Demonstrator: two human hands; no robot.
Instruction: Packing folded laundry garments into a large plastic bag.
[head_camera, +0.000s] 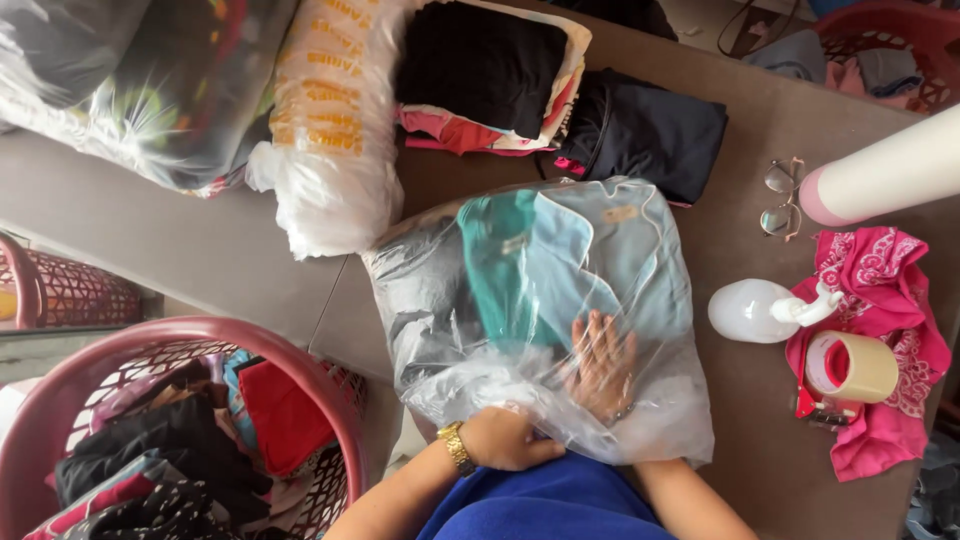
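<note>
Head view looks down on a brown table (780, 440) where a clear plastic bag (450, 300) lies in front of the person. Inside this bag are folded clothes: a teal piece (500, 265), a light blue piece (610, 260) and something grey at the left side. The right hand (603, 365) is inside the bag, seen through the plastic, with fingers spread flat on the clothes; it grasps nothing. The left hand (510, 438), with a gold wristwatch (457, 447), closes on the crumpled open edge of the bag just beside the right hand, pinching the plastic.

Beyond the hands, at the far side of the bag, stand two stacks of folded clothes: one with a black piece on top (480, 65) and one dark stack (645, 125). Further to the left of them lie a white printed sack (330, 110) and a big clear bag with dark garments (150, 80).

Left of the left hand is a pink laundry basket (330, 400) filled with mixed clothes, red, black and patterned. Another pink basket (70, 290) is beyond it, and a red basket (900, 40) with some clothes is far to the right.

Right of the right hand are a white spray bottle (750, 310), a roll of tape (850, 365) on a pink cloth (890, 270), eyeglasses (782, 200) and a white roll (890, 170).
</note>
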